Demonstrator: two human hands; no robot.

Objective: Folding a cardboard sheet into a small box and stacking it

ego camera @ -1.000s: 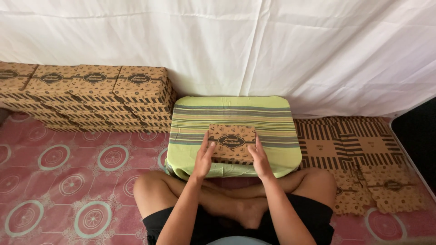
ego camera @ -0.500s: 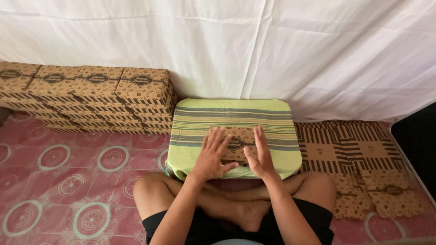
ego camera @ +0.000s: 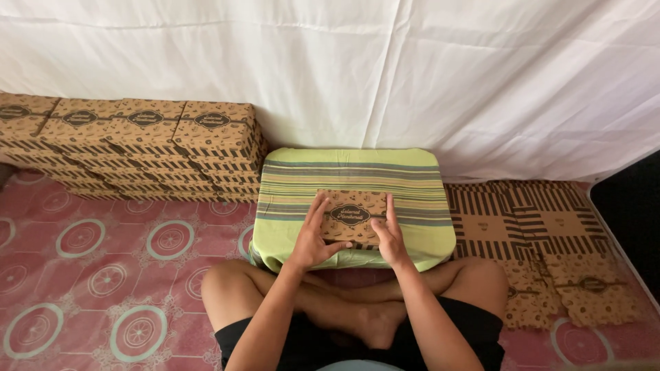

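The left hand (ego camera: 313, 237) and right hand (ego camera: 390, 237) press flat against the two short ends of a small brown printed cardboard box (ego camera: 353, 216), fingers open, grasping it between them. The box is closed; its contents cannot be seen. It lies on a green striped fabric cushion (ego camera: 350, 175) at twelve o'clock. Flat unfolded cardboard blanks (ego camera: 543, 227) lie at two o'clock; stacked matching closed boxes (ego camera: 137, 148) stand at ten o'clock.

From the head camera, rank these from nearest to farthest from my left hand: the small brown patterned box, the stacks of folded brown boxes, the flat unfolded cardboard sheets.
1. Small brown patterned box: held by the left hand, on the cushion.
2. Stacks of folded brown boxes: far left, against the white curtain.
3. Flat unfolded cardboard sheets: right, on the floor.
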